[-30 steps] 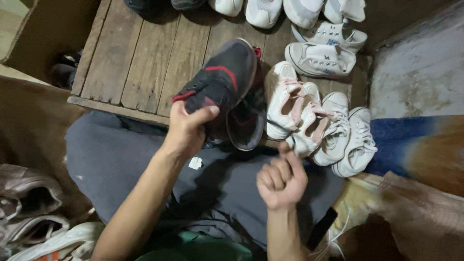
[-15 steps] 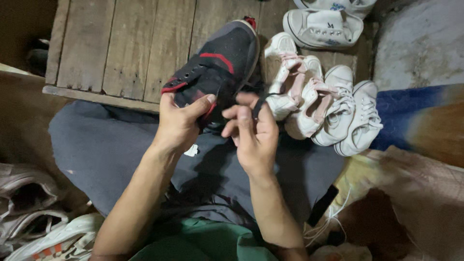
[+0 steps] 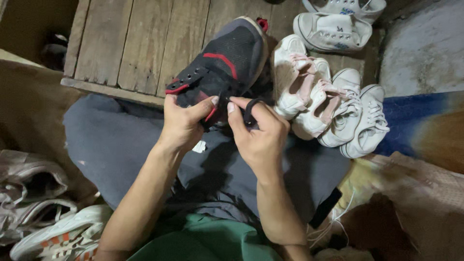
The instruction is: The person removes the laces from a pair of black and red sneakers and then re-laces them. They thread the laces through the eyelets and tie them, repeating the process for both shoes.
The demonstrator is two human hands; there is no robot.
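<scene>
Since a second earlier, the right hand (image 3: 258, 137) had come up from the lap to the black shoe (image 3: 222, 65), which had barely shifted. That shoe lay toe-away over the near edge of the wooden platform (image 3: 121, 43), white shoes (image 3: 328, 106) just right of it. Left hand (image 3: 183, 123) gripped the shoe's heel end, fingers closed on it. Right fingers pinched a black lace (image 3: 250, 110) beside the shoe's opening.

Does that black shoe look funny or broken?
Not broken, but the black shoe has empty eyelets with no lace threaded. The left hand holds it, and the right hand has a black lace looped over a finger.
</scene>
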